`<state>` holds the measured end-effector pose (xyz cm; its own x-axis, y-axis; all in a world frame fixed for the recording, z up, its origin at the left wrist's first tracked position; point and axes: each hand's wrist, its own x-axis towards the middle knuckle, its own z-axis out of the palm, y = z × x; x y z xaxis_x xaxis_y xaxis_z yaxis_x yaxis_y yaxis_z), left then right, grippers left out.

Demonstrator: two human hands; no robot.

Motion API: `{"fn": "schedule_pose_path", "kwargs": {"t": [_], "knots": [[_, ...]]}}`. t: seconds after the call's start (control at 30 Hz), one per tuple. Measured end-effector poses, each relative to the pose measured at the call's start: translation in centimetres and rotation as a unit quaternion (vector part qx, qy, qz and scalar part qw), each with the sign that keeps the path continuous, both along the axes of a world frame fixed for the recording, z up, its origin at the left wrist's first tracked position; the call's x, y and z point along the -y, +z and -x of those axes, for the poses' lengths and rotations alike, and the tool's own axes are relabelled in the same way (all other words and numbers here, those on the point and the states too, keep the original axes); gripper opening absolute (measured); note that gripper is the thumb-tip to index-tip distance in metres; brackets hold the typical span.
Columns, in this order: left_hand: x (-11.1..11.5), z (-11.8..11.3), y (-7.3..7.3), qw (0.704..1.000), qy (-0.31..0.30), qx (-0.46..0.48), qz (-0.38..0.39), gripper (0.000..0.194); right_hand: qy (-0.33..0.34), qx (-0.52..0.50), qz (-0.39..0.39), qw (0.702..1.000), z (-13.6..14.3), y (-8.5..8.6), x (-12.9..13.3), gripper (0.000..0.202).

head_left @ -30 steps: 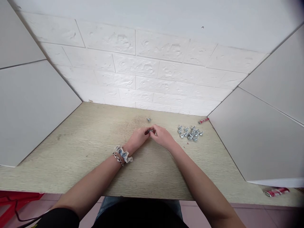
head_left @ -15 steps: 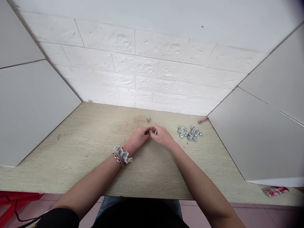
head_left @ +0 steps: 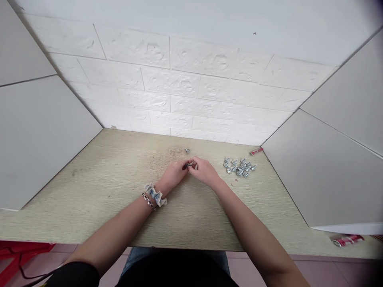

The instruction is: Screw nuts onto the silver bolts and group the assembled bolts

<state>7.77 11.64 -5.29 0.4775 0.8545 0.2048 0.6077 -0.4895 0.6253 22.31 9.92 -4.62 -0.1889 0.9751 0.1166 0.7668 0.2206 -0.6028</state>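
Between my fingertips is a small metal bolt [head_left: 188, 164], mostly covered by the fingers. My left hand [head_left: 175, 171] is closed on its left end. From the other side, my right hand [head_left: 204, 170] pinches it with thumb and forefinger. The two hands meet just above the wooden tabletop [head_left: 119, 171]. A single bolt [head_left: 187, 150] lies on the table just beyond the fingertips. To the right of my right hand is a loose pile of several silvery bolts [head_left: 240, 168], which look to have washers on them.
A white brick-patterned wall [head_left: 179, 83] stands behind the table, with grey panels [head_left: 44, 139] on both sides. One red cylinder [head_left: 256, 151] lies by the back right corner, another red cylinder [head_left: 348, 240] at the front right. A red stool-like object [head_left: 26, 255] is below at left.
Both hands stay in nearly the same place. The fingers shift slightly around the bolt, and a little more of it shows now.
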Motion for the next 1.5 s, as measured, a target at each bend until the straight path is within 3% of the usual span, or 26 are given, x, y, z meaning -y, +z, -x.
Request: {"fn": "schedule_pose_path", "kwargs": {"t": [0.1, 0.23, 0.43, 0.57, 0.7, 0.93, 1.07, 1.2, 1.33, 1.5], "knots": [[-0.02, -0.02, -0.17, 1.000, -0.003, 0.004, -0.004, 0.028, -0.007, 0.042, -0.005, 0.999, 0.18, -0.02, 0.11, 0.019], [-0.21, 0.05, -0.28, 1.000, 0.005, -0.011, -0.008, 0.021, -0.047, 0.108, 0.010, 0.993, 0.15, 0.11, 0.18, 0.040], [-0.25, 0.16, -0.23, 1.000, 0.002, 0.006, -0.009, 0.024, -0.011, 0.023, 0.006, 1.000, 0.10, 0.10, 0.07, 0.018], [-0.14, 0.14, -0.36, 1.000, -0.002, 0.007, -0.015, 0.026, 0.008, 0.061, -0.017, 0.998, 0.31, -0.01, 0.17, 0.016], [-0.06, 0.12, -0.13, 1.000, 0.010, -0.017, -0.011, 0.022, -0.030, 0.117, -0.033, 0.992, 0.33, -0.09, 0.19, 0.031], [0.01, 0.15, 0.06, 1.000, -0.008, 0.008, -0.020, 0.028, -0.007, 0.063, -0.048, 0.997, 0.35, -0.20, 0.07, 0.015], [-0.01, 0.13, -0.19, 0.999, 0.023, -0.014, -0.022, 0.022, -0.040, 0.106, -0.023, 0.993, 0.28, -0.06, 0.23, 0.038], [0.06, 0.09, -0.03, 1.000, 0.004, -0.001, -0.018, 0.024, -0.046, 0.068, -0.029, 0.996, 0.23, 0.00, 0.15, 0.018], [0.10, 0.07, 0.10, 0.999, -0.006, 0.021, -0.030, 0.025, -0.015, 0.040, -0.045, 0.998, 0.36, 0.17, 0.21, 0.015], [0.16, 0.09, 0.17, 0.999, 0.018, 0.023, -0.046, 0.023, -0.063, 0.079, -0.063, 0.993, 0.32, 0.39, 0.45, 0.035]]}}
